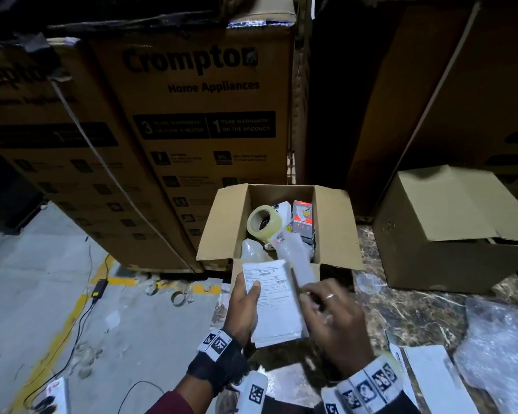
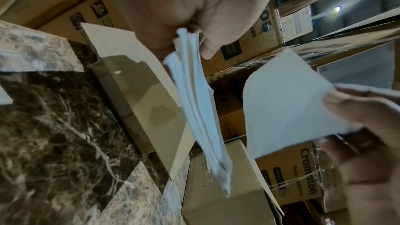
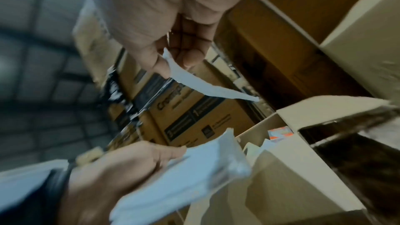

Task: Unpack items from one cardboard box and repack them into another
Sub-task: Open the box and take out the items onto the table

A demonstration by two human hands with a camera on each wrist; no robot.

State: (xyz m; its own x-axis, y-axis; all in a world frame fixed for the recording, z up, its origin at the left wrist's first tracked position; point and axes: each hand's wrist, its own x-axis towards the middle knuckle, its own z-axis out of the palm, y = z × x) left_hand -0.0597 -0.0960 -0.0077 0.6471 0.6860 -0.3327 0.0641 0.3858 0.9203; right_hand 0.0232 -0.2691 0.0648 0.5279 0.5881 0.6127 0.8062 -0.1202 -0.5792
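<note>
My left hand (image 1: 245, 303) grips a stack of white mailer envelopes (image 1: 271, 303), thumb on the printed label of the top one, just in front of the open cardboard box (image 1: 332, 222). My right hand (image 1: 320, 297) pinches a single white envelope (image 1: 305, 271) beside the stack, over the box's near edge. In the left wrist view the stack (image 2: 201, 109) hangs edge-on from my palm, with the single envelope (image 2: 288, 105) to its right. The right wrist view shows thumb and fingers pinching that envelope (image 3: 205, 88). The box holds a tape roll (image 1: 263, 224), a small red and grey carton (image 1: 302, 216) and plastic bags.
A closed cardboard box (image 1: 449, 228) stands to the right on the marble surface (image 1: 416, 312). Bubble wrap (image 1: 497, 348) and more white envelopes (image 1: 428, 372) lie at the near right. Tall Crompton cartons (image 1: 198, 115) wall off the back. On the left floor lie a cable and adapter (image 1: 97, 288).
</note>
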